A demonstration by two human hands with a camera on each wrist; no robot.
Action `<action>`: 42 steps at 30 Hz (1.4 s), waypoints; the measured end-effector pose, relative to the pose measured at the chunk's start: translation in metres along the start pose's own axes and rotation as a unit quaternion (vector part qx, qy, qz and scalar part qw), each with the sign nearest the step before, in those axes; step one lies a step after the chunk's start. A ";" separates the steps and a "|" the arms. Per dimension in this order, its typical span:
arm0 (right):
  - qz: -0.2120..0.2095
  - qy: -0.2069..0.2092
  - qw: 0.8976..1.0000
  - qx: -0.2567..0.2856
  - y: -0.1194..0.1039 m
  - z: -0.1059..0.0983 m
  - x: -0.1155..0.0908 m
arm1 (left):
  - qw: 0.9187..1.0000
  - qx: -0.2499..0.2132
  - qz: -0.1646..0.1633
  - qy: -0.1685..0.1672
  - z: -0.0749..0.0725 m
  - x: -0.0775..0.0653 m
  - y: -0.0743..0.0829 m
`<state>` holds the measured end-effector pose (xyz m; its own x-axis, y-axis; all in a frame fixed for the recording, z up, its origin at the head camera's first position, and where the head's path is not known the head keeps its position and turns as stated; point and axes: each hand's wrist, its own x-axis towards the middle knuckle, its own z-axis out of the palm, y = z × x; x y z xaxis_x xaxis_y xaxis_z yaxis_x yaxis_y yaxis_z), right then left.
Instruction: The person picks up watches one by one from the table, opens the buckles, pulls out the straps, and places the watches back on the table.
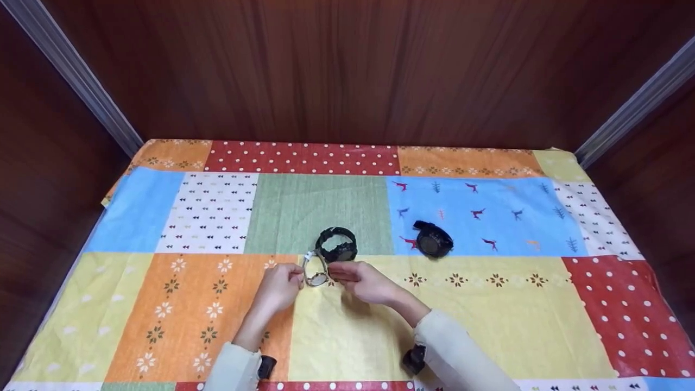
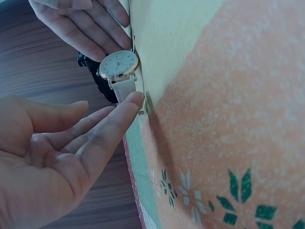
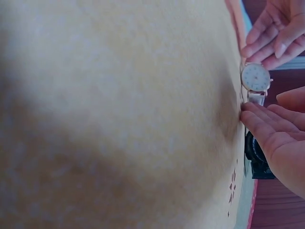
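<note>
A wristwatch with a pale strap and white dial [image 1: 317, 279] stands on the patterned cloth, its strap forming a loop; the dial [image 2: 118, 65] faces the person. On its left side is my left hand [image 1: 278, 287], fingers extended and fingertips close against the strap. My right hand [image 1: 370, 282] lies along the other side, fingers nearly straight, tips at the strap. In the right wrist view both the right hand [image 3: 283, 136] and the left hand [image 3: 277, 31] flank the watch without curling round it. Whether every fingertip touches it, I cannot tell.
Directly behind the pale watch is a black wristwatch [image 1: 346, 252] with its strap looped. Another black watch [image 1: 435, 243] lies further right on a blue patch. The patchwork cloth [image 1: 478, 326] covers the table, and dark wooden panels [image 1: 347, 70] rise behind and at both sides.
</note>
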<state>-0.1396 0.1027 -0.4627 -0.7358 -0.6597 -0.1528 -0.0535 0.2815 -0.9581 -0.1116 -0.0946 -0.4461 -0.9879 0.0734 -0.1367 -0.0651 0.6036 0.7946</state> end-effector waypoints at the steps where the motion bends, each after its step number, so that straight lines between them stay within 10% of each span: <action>1: 0.004 0.002 1.000 0.003 0.000 0.000 0.000 | 1.000 0.001 0.001 0.000 0.000 0.000 0.000; 27: -0.005 0.037 0.997 0.064 -0.010 0.003 -0.009 | 0.999 -0.042 0.005 0.005 -0.002 -0.008 0.012; 42: -0.014 0.076 0.988 0.135 -0.027 -0.021 -0.039 | 0.996 -0.052 0.072 -0.006 -0.002 -0.011 0.039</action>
<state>-0.1232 0.1353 -0.4257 -0.8303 -0.5470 -0.1063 0.0917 0.0540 -0.9943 -0.1033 -0.0731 -0.4122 -0.9863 0.1632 -0.0237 0.0622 0.5007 0.8634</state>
